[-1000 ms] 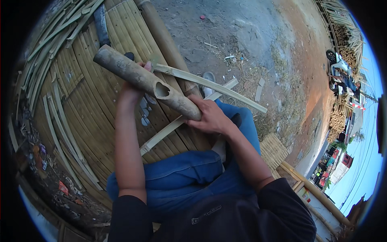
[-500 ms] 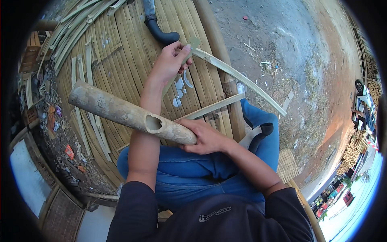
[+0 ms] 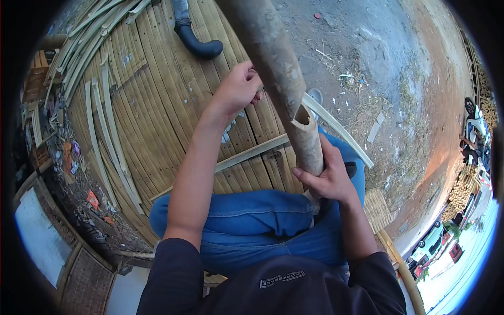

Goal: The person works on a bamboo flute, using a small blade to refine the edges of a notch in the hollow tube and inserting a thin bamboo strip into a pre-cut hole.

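Observation:
My right hand (image 3: 331, 176) is wrapped round the near end of a thick bamboo tube (image 3: 275, 58). The tube slants up and away past the top edge, with a notch cut into its wall just beyond my fingers. Left of the tube, my left hand (image 3: 239, 89) is closed on a thin bamboo strip (image 3: 229, 125), mostly hidden by the fingers and forearm. A longer pale bamboo strip (image 3: 341, 131) emerges from behind the tube and runs to the right over my knee; whether the left hand also holds it is hidden. Another bamboo slat (image 3: 252, 152) lies in front of my crossed legs.
I sit on a bamboo-slat platform (image 3: 168, 105). A tool with a curved black handle (image 3: 202, 48) lies at its far side. Split bamboo strips (image 3: 89, 42) are piled far left, with several more (image 3: 110, 131) nearer. Dirt ground (image 3: 388, 94) stretches along the right.
My right hand has swung the tube from lying leftward across my left forearm to pointing away, moving right. The left hand has moved slightly nearer, and the tube now covers part of the long strip.

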The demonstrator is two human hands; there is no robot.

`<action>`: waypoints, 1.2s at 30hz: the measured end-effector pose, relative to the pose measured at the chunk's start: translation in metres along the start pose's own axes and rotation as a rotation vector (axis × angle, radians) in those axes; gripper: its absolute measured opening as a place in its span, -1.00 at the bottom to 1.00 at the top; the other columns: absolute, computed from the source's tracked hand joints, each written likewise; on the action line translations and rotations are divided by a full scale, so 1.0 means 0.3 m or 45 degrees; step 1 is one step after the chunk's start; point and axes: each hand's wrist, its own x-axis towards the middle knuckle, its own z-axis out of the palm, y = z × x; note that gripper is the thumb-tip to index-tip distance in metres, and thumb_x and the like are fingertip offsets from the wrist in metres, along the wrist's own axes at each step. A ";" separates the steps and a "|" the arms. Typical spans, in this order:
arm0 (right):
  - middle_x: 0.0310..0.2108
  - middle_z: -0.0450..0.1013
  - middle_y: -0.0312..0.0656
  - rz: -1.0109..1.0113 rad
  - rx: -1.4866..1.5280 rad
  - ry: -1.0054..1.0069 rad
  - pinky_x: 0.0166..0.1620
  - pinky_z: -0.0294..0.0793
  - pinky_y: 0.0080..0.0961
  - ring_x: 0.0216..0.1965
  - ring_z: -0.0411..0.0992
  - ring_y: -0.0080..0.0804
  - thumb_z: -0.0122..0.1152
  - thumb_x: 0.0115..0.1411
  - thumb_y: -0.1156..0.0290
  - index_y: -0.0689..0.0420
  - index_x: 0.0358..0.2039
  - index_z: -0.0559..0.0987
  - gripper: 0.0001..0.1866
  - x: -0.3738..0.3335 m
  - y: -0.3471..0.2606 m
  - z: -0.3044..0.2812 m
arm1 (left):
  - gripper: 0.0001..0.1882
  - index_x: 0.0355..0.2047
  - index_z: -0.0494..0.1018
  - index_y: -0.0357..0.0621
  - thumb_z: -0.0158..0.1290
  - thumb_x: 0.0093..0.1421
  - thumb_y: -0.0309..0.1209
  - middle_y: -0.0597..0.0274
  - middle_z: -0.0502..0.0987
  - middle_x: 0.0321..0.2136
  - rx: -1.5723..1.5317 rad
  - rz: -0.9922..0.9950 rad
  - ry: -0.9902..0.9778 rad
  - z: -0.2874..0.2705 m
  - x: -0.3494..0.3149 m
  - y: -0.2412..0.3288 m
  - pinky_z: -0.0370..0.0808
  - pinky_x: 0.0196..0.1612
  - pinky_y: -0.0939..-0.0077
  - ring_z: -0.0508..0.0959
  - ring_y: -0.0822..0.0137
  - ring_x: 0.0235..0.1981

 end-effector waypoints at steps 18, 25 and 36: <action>-0.32 0.53 -0.15 0.126 -0.272 0.443 -0.27 0.53 -0.39 -0.38 0.54 -0.33 0.42 0.10 0.39 0.24 0.09 0.37 -0.42 0.038 -0.025 -0.154 | -0.67 -0.11 0.47 -0.22 -0.04 0.43 -0.18 0.29 0.56 -0.45 0.031 -0.144 -0.106 0.019 0.008 0.014 0.42 -0.46 0.61 0.48 0.56 -0.53; -0.33 0.56 0.11 -0.019 -0.704 0.355 -0.18 0.52 -0.15 -0.24 0.58 0.12 0.40 0.08 0.30 0.15 0.10 0.39 -0.41 0.095 -0.022 -0.154 | -0.72 -0.11 0.47 -0.22 -0.02 0.42 -0.24 0.29 0.58 -0.43 -0.023 -0.108 -0.131 0.003 0.011 0.012 0.43 -0.45 0.60 0.50 0.54 -0.50; -0.47 0.53 0.16 0.061 -0.962 0.268 -0.30 0.49 0.02 -0.37 0.53 0.21 0.32 0.09 0.23 0.12 -0.06 0.39 -0.54 0.190 0.018 -0.090 | -0.82 -0.22 0.49 -0.17 0.00 0.39 -0.32 0.29 0.60 -0.43 -0.057 -0.104 -0.053 -0.022 0.005 0.031 0.40 -0.43 0.61 0.47 0.56 -0.52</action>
